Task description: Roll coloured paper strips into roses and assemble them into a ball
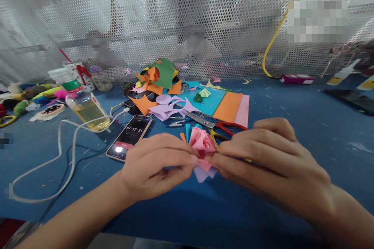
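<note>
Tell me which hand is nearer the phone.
Left. The left hand is just right of the phone, on its near side; the right hand is farther right, across the pink paper flower both hands hold.

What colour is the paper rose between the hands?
The paper rose is mainly pink; head view.

The left hand (159, 161) and right hand (271, 159) partly hide the paper flower (203, 139); the right edge crops a black slab (350, 100).
</note>
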### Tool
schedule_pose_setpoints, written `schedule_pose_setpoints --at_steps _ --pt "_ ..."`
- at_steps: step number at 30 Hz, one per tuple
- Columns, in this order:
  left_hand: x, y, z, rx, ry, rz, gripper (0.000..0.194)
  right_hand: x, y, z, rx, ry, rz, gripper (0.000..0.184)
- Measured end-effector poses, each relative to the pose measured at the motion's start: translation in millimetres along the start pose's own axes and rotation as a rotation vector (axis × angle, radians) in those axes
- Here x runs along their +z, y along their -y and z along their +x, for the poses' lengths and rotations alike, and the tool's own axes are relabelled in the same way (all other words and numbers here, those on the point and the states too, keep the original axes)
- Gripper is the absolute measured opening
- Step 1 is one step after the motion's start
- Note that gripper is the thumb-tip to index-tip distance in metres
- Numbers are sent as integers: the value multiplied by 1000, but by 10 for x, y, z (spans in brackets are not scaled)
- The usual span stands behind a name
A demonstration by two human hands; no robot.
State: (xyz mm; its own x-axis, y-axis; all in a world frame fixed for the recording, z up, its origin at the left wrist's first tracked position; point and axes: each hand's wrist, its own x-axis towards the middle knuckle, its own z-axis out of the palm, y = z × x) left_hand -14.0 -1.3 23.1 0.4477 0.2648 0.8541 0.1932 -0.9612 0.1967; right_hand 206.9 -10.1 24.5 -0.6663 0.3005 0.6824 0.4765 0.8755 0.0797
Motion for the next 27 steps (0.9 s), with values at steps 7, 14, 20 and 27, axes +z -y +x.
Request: schedule_pose_setpoints --at_steps 7,14,20,27 --pt "-81 -65 16 38 82 199 23 -30 65 -2 -39 -45 -38 25" --pt "-69 -61 8 79 61 256 21 -47 90 -28 -99 -65 -115 27" --pt "-98 -89 -23 59 61 289 10 -5 53 31 -13 -52 -30 18" --pt "-2 -13 -28 89 78 389 9 48 18 137 268 -66 217 8"
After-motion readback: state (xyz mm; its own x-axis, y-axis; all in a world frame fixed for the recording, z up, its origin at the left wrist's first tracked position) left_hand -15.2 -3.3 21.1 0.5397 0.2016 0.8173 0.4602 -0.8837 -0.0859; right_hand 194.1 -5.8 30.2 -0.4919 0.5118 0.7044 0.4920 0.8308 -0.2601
